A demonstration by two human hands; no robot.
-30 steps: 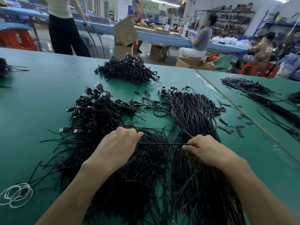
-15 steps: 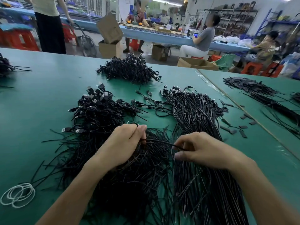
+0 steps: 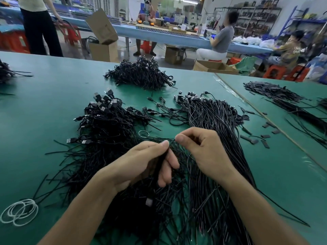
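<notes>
Both hands meet above the cable pile (image 3: 109, 138). The left hand (image 3: 141, 161) curls around a small cable bundle (image 3: 160, 165), while the right hand (image 3: 203, 149) pinches its top end, knuckles raised.

held cable (image 3: 160, 165) blurred — wire piles (image 3: 212, 218) cropped below

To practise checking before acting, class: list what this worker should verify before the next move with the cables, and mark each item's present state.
1. Left hand grips the cables: ok.
2. Right hand pinches the cable end by the left thumb: ok.
3. Ends lined up in the grip: cannot tell, hidden by fingers.
4. Bands on the table beside the left arm: ok.
5. Count of cables held: cannot tell.
</notes>
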